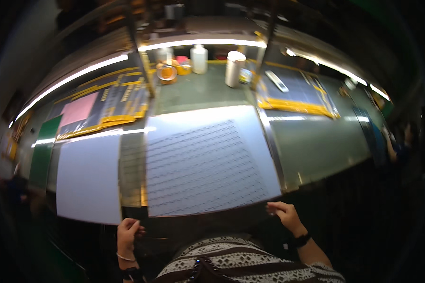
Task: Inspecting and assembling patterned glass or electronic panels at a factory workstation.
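Observation:
A large pale sheet (pixel 264 165) with rows of small dark marks lies on the bench before me. Just off its near right corner is my right hand (pixel 287 216), fingers bent and drawn together, slightly blurred. My left hand (pixel 130 232) hangs in front of the bench edge, between this sheet and a plain white sheet (pixel 87 177) on the left. Its fingers are curled inward. Whatever either hand may hold is hidden or too small to make out. Neither hand visibly touches a sheet.
At the back stand a white bottle (pixel 199 59), a pale cylinder (pixel 233 69) and tape rolls (pixel 167 73). A light remote-like device (pixel 276 81) lies on a yellow-taped dark panel (pixel 295 92). A pink sheet (pixel 80 109) and green board (pixel 45 148) lie left. Another person's arm (pixel 390 145) shows far right.

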### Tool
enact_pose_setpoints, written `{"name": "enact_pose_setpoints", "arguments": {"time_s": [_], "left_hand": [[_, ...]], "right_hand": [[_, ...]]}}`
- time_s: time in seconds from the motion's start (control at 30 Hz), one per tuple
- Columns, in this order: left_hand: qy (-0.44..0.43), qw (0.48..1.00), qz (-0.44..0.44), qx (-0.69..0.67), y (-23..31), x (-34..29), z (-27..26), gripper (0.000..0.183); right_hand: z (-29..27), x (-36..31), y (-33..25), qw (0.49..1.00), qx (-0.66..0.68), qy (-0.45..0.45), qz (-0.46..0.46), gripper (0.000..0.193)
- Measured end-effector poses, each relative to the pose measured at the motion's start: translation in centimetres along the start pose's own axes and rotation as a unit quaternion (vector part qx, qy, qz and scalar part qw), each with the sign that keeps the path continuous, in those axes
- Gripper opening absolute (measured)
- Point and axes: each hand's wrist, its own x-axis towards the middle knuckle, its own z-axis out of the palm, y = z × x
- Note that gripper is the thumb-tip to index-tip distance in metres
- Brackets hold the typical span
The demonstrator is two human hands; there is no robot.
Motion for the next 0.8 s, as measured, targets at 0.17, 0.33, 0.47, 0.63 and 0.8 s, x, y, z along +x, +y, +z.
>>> {"name": "enact_pose_setpoints", "arguments": {"time_s": [0.17,0.33,0.47,0.63,0.8], "left_hand": [[-0.111,0.992,-0.026,0.052,0.6,2.0,-1.6,0.014],[-0.172,0.981,-0.094,0.008,4.3,7.3,-2.5,0.044],[-0.152,0.985,-0.065,-0.041,9.2,13.8,1.7,0.043],[-0.109,0.992,0.031,0.052,12.6,19.0,7.0,0.029],[-0.073,0.969,0.233,0.040,16.3,15.5,11.0,0.013]], "right_hand": [[0.9,-1.2,-0.6,0.939,0.295,0.101,0.149,0.025],[1.1,-1.0,0.1,0.980,0.083,0.049,0.172,0.018],[1.4,-0.9,-0.4,0.985,0.076,0.090,0.126,0.016],[0.6,0.2,0.6,0.962,0.179,0.190,0.076,0.009],[-0.8,1.6,1.1,0.957,-0.030,0.279,0.067,0.006]]}}
